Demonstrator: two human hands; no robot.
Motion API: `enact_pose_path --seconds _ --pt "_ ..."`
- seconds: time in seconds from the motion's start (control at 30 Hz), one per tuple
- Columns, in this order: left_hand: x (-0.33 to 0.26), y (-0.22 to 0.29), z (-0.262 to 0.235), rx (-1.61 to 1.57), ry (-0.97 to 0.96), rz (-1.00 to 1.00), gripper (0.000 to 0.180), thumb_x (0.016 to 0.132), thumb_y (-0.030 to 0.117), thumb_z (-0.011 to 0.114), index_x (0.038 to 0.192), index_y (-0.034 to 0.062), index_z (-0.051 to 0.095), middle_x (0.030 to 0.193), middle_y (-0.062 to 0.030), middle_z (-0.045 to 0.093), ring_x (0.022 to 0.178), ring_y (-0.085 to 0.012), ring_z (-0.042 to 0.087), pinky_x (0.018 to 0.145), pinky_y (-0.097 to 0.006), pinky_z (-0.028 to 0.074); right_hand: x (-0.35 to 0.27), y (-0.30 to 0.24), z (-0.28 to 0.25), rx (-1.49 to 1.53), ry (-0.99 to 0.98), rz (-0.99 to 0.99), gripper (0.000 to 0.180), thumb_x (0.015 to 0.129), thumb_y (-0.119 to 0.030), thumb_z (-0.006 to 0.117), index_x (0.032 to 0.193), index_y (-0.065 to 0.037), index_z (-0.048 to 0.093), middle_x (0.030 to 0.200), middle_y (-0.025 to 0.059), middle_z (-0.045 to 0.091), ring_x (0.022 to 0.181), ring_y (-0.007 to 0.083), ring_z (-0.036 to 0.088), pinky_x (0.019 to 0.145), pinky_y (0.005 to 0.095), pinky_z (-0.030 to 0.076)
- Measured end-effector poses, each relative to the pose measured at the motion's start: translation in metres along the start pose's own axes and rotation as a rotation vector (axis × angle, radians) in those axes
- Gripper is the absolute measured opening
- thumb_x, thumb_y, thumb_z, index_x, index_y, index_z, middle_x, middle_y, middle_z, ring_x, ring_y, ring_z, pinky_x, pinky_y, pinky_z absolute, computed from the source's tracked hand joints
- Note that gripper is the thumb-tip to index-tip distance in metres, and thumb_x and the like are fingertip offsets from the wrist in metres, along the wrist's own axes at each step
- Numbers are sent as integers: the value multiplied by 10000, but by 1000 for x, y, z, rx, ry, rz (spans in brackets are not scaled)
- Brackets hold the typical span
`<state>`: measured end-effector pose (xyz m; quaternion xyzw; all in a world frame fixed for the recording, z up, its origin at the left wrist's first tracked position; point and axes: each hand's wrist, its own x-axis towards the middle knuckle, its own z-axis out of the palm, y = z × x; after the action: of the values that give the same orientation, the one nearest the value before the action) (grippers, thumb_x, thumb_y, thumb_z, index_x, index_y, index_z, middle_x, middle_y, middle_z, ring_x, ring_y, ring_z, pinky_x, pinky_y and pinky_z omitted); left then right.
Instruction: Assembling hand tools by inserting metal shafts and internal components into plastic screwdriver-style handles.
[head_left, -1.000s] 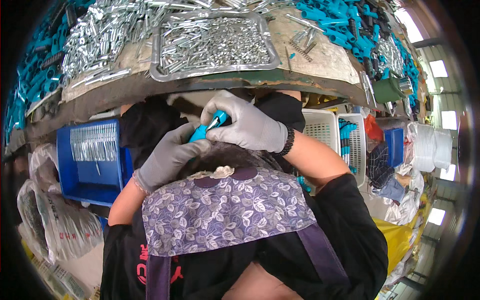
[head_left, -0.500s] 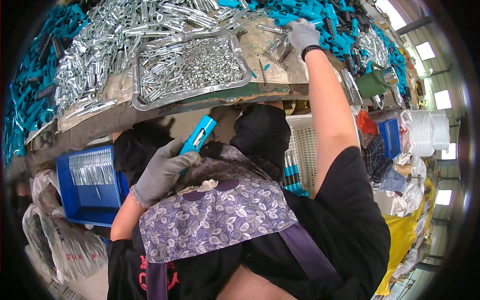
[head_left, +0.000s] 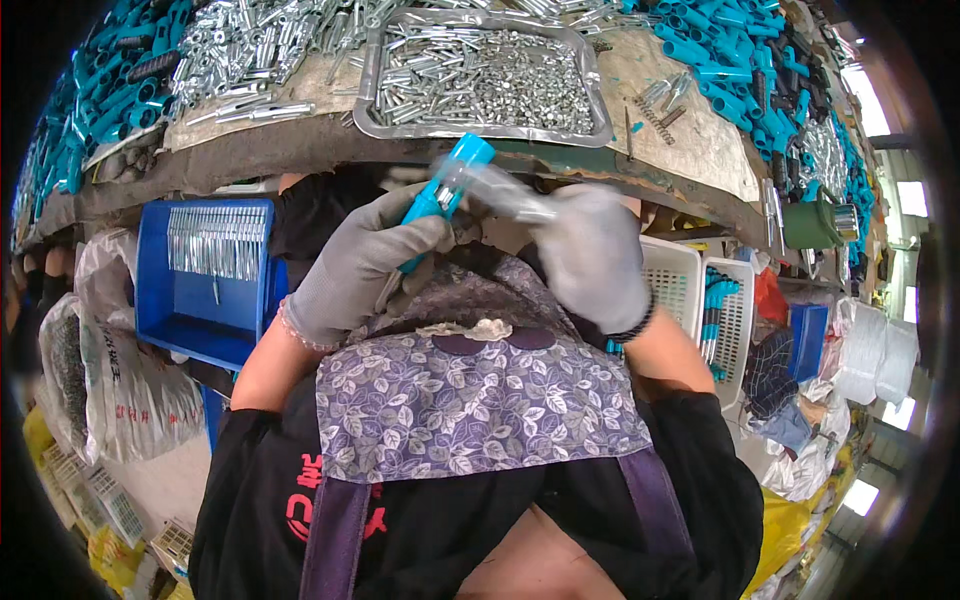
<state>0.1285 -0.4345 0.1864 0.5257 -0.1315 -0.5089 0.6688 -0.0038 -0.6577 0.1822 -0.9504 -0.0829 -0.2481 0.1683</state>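
My left hand (head_left: 365, 260), in a grey glove, is closed round a teal plastic handle (head_left: 468, 154). The handle is a hollow tube with a slot in its side, and it slants up to the right in front of my apron. From the right, my gloved right hand (head_left: 592, 258) holds a shiny metal tube (head_left: 510, 196). Motion smears both the tube and this hand. The tube's far end overlaps the handle's slotted side; whether they touch, I cannot tell.
On the bench stands a metal tray (head_left: 598, 112) of small metal pins and nuts. Around it lie heaps of metal tubes (head_left: 250, 45) and teal handles (head_left: 720, 80), with loose springs (head_left: 660, 127). A blue bin (head_left: 200, 325) holds metal rods; a white basket (head_left: 738, 330) holds teal-and-black pieces.
My right hand has come back from the teal heap on the bench with a metal tube, up to the handle in my left hand. The view has shifted.
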Motion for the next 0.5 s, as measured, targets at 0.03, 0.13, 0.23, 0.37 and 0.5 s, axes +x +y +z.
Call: enact_pose_path --seconds 0.03,0.13,0.23,0.37,0.5 --pt "-1 -2 1 1 -1 1 317 974 263 653 1185 35 590 907 2 618 563 -30 504 439 -193 340 -9 -1 18 72 -90 55 143 812 -104 674 938 -40 651 751 159 611 788 364 623 807 458 471" --pt "3 -11 -7 52 18 36 285 981 264 634 1148 36 599 892 0 611 538 -35 495 407 -194 345 -14 -13 3 174 146 0 207 816 -120 647 997 -34 697 775 154 643 764 366 609 804 461 471" --pt "-6 -2 8 21 18 -82 255 987 273 603 1107 48 598 785 19 559 484 -39 440 396 -207 335 -15 -10 13 116 -111 76 277 771 -96 658 1035 -27 700 715 127 588 774 343 604 815 453 474" --pt "1 -9 -10 -104 -54 -164 252 1003 261 579 1126 42 578 848 2 565 498 -55 448 388 -211 355 -11 1 -1 -30 98 -51 328 724 -105 644 1035 -17 697 717 115 591 785 349 601 809 463 475" --pt "-1 -10 0 -86 -32 -97 222 1009 226 570 1122 35 569 869 -2 571 517 -55 457 396 -212 354 -11 1 1 30 -64 22 291 747 -109 641 1022 -24 679 696 128 587 755 383 586 775 456 467"
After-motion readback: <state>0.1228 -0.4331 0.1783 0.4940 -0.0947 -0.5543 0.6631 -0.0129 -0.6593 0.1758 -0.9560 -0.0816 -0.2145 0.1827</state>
